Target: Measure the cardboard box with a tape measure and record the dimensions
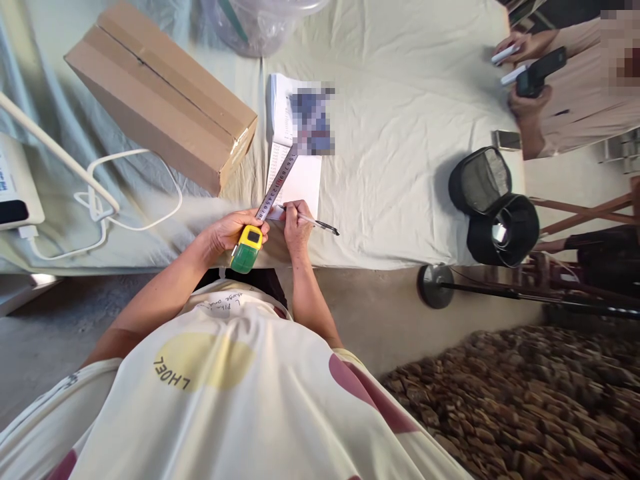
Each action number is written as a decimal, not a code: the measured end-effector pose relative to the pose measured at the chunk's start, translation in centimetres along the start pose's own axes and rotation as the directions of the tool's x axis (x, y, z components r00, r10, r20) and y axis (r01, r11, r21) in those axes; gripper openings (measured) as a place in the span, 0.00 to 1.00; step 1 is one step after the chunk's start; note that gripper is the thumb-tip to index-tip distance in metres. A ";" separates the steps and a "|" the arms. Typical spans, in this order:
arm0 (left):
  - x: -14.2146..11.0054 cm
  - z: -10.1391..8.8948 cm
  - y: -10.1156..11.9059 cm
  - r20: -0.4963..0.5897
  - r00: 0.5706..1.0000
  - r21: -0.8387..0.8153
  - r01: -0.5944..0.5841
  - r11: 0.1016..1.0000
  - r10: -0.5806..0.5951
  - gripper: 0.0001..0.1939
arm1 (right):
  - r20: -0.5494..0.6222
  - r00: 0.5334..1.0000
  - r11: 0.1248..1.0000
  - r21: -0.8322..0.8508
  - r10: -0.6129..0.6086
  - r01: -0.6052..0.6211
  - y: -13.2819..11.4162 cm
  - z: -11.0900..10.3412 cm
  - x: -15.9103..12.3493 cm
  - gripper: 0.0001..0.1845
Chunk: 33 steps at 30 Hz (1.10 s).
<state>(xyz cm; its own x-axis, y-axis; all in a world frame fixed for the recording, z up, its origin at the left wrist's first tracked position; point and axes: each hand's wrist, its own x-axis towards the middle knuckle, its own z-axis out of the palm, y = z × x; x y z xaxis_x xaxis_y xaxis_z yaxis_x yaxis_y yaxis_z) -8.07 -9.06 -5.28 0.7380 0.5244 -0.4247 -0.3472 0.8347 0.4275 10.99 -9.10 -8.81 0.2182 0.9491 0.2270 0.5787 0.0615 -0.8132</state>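
My left hand is closed on the blade of a yellow and green tape measure, near its case. The blade is drawn out at a slant over an open booklet, and its far end is lost in a blurred patch. In my right hand is a pen, with its tip at the page's lower edge beside the blade. Printed lines show on the booklet's left side; the page to the right looks mostly white.
A closed cardboard box stands left of the booklet. A clear plastic tub is behind. White cables lead to a white device. At right are an open black case and another person's hands holding a dark device.
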 end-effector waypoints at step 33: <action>0.0 -0.1 -0.2 0.007 1.000 0.004 -0.015 1.000 0.015 0.23 | -0.059 0.998 0.999 -0.024 0.036 -0.037 -0.2 0.1 0.0 0.13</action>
<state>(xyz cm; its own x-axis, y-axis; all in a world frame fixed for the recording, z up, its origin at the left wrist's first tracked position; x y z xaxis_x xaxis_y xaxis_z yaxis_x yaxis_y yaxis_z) -8.06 -9.21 -5.42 0.7366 0.5355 -0.4131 -0.3554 0.8261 0.4373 10.79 -9.10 -8.66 0.2848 0.9308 0.2289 0.5889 0.0185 -0.8080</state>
